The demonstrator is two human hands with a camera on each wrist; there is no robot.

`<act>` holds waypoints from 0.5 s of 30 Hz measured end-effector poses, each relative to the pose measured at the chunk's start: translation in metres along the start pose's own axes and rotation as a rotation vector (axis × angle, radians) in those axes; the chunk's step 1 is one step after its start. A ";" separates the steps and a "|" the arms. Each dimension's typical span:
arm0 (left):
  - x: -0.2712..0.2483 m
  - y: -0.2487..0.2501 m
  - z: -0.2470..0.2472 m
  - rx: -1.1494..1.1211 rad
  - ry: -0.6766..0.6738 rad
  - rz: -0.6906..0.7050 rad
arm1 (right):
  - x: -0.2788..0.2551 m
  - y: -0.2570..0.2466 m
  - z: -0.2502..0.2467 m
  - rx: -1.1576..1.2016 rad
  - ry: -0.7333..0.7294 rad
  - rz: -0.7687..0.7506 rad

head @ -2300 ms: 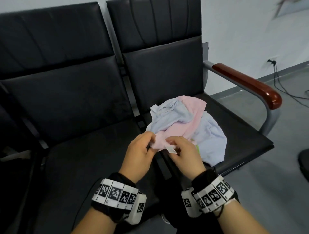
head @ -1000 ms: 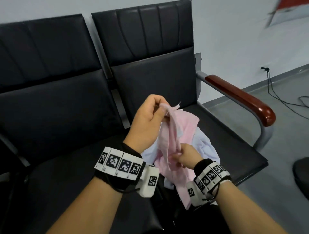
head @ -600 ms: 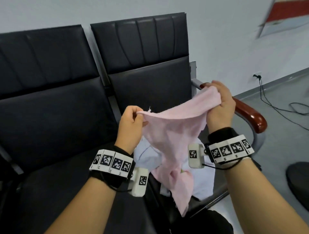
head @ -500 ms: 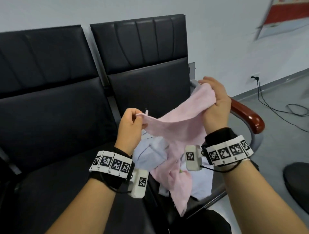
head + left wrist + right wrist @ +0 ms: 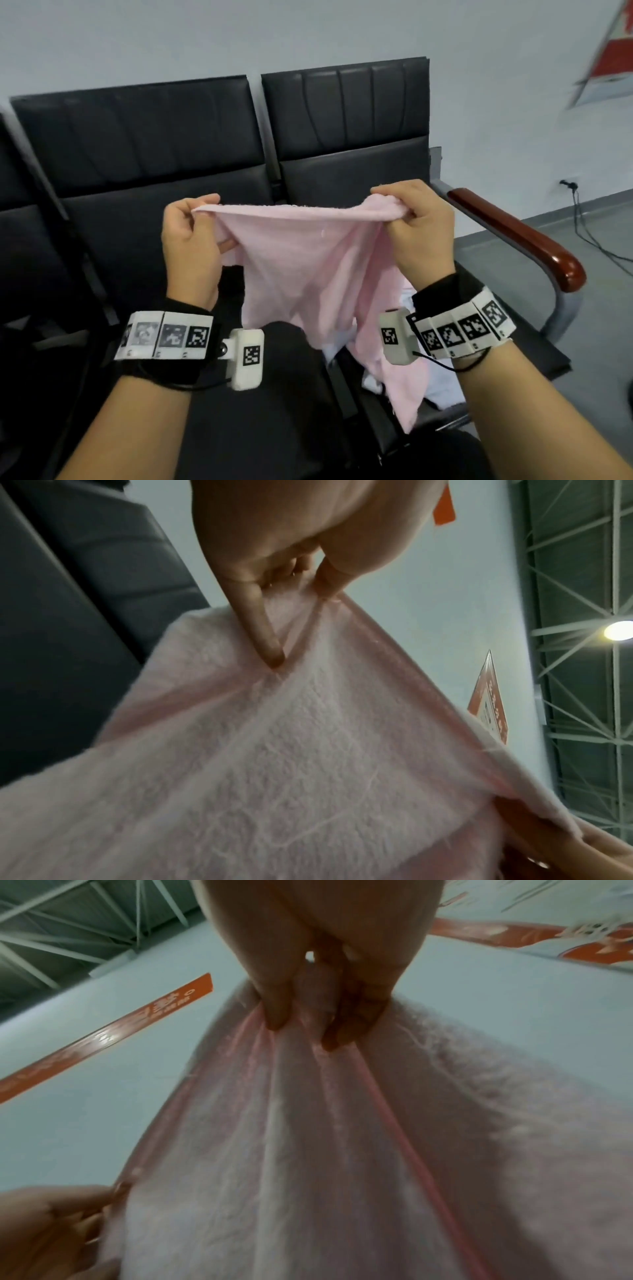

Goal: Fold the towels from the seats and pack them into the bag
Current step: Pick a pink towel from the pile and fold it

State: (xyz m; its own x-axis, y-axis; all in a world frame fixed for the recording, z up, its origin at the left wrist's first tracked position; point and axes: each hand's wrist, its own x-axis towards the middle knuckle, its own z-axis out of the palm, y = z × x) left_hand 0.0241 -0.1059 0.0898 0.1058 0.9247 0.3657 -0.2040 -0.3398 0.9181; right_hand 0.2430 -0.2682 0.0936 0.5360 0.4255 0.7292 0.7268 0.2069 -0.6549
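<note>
We hold the pink towel [image 5: 308, 270] in the air above the seat's [image 5: 507, 329] front edge, left hand [image 5: 190, 246] and right hand [image 5: 416, 233] fingers pinched on its top edge, spreading it flat for folding.

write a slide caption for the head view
Left hand and right hand hold a pink towel stretched by its top edge above black seats.
</note>
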 end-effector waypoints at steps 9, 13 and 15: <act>0.009 0.033 -0.165 0.426 0.262 0.200 | -0.056 -0.055 0.077 -0.206 -0.400 0.076; -0.010 0.021 -0.234 0.612 0.238 0.280 | -0.112 -0.059 0.115 -0.340 -0.621 0.046; -0.025 0.008 -0.264 0.696 0.224 0.278 | -0.137 -0.059 0.131 -0.410 -0.665 0.044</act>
State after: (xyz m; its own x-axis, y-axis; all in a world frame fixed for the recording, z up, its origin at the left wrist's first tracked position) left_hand -0.2375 -0.0863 0.0473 -0.0735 0.7774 0.6247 0.4712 -0.5250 0.7087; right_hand 0.0705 -0.2233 0.0064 0.2924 0.8911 0.3472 0.8808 -0.1096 -0.4607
